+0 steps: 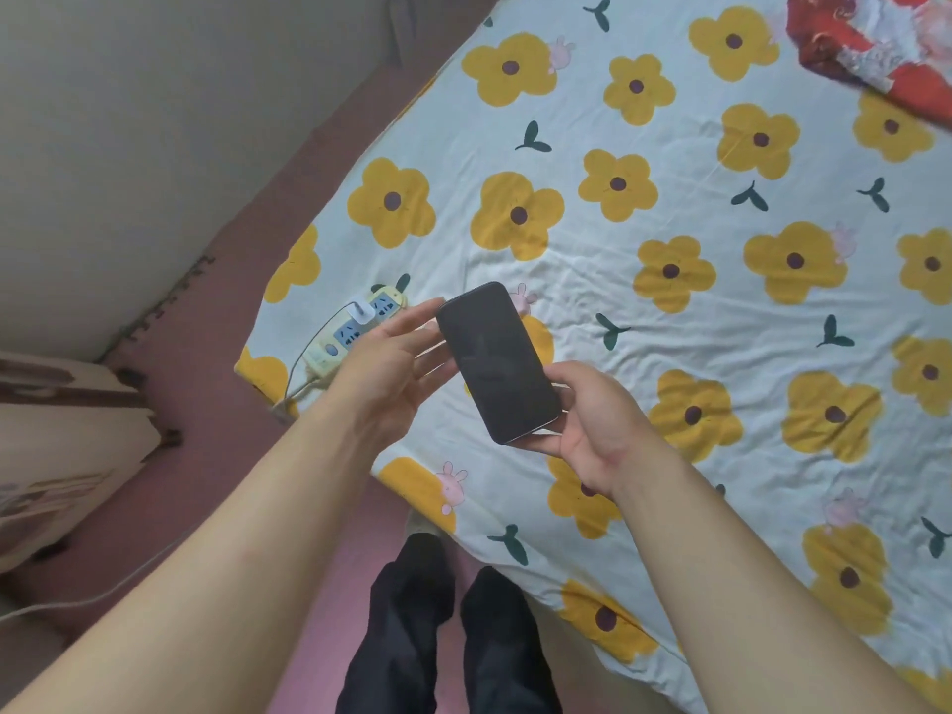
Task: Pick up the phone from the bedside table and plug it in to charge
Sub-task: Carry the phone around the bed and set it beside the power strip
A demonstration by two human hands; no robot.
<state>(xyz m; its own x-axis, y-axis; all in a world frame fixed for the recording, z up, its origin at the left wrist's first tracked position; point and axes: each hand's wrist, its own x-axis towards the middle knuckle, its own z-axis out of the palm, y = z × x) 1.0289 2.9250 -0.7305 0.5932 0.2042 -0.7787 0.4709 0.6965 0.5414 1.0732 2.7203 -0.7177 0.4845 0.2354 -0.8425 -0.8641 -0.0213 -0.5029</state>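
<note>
A black phone (498,362) with a dark screen is held face up above the bed's near corner. My right hand (592,420) grips its lower end, thumb on the screen edge. My left hand (394,360) is at the phone's left side, fingers spread and touching or nearly touching its edge. Just left of that hand, a pale yellow power strip (335,340) lies on the sheet with a white charger plug (360,311) in one socket. The strip's cord runs off the bed edge. I see no charging cable end.
The bed (669,224) has a white sheet with yellow flowers; a red cloth (870,49) lies at the top right. My legs in dark trousers (448,641) stand on the pink floor beside it. A wooden piece of furniture (56,435) and a white cable (77,602) are at left.
</note>
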